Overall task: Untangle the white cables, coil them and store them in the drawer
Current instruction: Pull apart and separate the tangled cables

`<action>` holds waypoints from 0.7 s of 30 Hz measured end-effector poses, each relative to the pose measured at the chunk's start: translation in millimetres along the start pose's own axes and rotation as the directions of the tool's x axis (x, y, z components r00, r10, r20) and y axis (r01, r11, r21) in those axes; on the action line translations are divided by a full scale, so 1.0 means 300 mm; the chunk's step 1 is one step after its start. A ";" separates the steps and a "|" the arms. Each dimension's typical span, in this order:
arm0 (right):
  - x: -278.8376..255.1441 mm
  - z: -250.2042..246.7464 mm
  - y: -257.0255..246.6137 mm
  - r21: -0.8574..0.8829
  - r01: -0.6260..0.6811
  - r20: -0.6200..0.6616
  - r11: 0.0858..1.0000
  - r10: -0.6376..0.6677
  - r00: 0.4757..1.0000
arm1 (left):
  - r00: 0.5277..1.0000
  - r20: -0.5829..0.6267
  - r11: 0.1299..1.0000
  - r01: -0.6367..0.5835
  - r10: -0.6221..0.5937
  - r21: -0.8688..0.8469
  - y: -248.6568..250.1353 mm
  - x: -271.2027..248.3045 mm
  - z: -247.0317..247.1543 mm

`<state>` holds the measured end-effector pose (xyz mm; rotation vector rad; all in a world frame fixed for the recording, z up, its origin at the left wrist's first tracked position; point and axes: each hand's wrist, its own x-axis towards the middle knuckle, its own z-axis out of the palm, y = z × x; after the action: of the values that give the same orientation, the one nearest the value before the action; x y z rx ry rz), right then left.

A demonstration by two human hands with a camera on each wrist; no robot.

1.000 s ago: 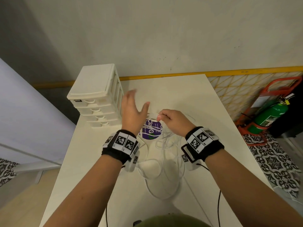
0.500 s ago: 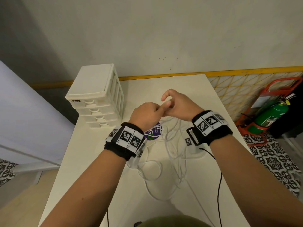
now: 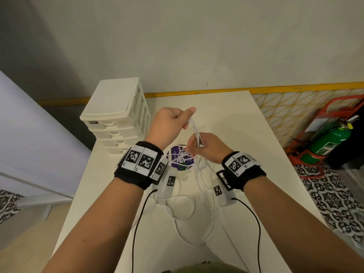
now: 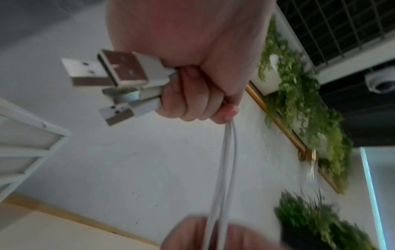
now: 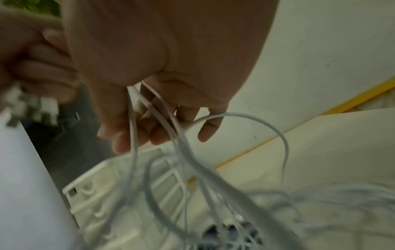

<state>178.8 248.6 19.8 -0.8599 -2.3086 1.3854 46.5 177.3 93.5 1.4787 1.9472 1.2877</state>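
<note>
Several white cables [image 3: 194, 128] stretch between my two hands above the table. My left hand [image 3: 177, 119] is raised in a fist and grips the cables just behind their USB plugs [image 4: 115, 76], which stick out of the fist. My right hand [image 3: 199, 146] is lower and to the right, with its fingers [image 5: 149, 121] curled round the same strands [image 5: 153, 110]. Below it the cables hang in tangled loops [image 3: 185, 205] on the white table [image 3: 236, 119]. A white drawer unit [image 3: 116, 115] stands at the table's back left, its drawers closed.
A round purple sticker [image 3: 180, 159] lies on the table under the hands. Black wrist-camera leads [image 3: 137, 223] trail toward me. Right of the table stands a green fire extinguisher [image 3: 331, 142] in a red stand. A grey wall runs behind the table.
My left hand was open a second ago; it has closed on the plug ends and lifted them. My right hand has slid down the strands, away from the left.
</note>
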 end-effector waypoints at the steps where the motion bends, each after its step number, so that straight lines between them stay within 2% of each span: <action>1: -0.003 0.004 0.033 -0.018 -0.017 -0.017 1.000 0.017 1.000 | 1.000 -0.027 0.999 -0.002 0.001 -0.040 0.015 0.004 -0.012; 4: -0.026 -0.010 0.123 -0.064 -0.093 -0.137 0.994 0.084 0.987 | 0.993 -0.115 0.993 -0.020 0.006 -0.118 0.045 0.018 -0.059; 6: -0.035 -0.036 0.168 -0.093 -0.099 -0.212 0.991 0.077 0.974 | 0.986 -0.162 0.991 -0.046 0.025 -0.125 0.048 0.020 -0.076; 9: -0.036 -0.082 0.209 -0.128 -0.094 -0.257 0.987 0.058 0.965 | 0.983 -0.183 0.989 -0.052 0.026 -0.141 0.038 0.013 -0.084; 13: -0.075 -0.147 0.290 -0.365 -0.188 -0.299 0.912 0.076 0.951 | 0.965 -0.260 0.977 -0.008 -0.048 -0.212 0.022 0.024 -0.131; 15: -0.096 -0.167 0.315 -0.404 -0.242 -0.300 0.882 0.122 0.946 | 0.963 -0.262 0.980 0.010 -0.063 -0.198 0.009 0.031 -0.146; 19: -0.108 -0.153 0.296 -0.443 -0.350 -0.187 0.825 0.297 0.936 | 0.943 -0.288 0.969 0.101 -0.165 -0.225 -0.017 0.044 -0.137; 21: -0.096 -0.140 0.234 -0.361 -0.301 -0.166 0.883 0.257 0.952 | 0.956 -0.249 0.977 0.110 -0.154 -0.183 -0.020 0.043 -0.117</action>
<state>247.0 283.7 -20.4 -1.4004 -2.4781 0.9547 12.3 173.4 109.4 1.1242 2.0014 1.6087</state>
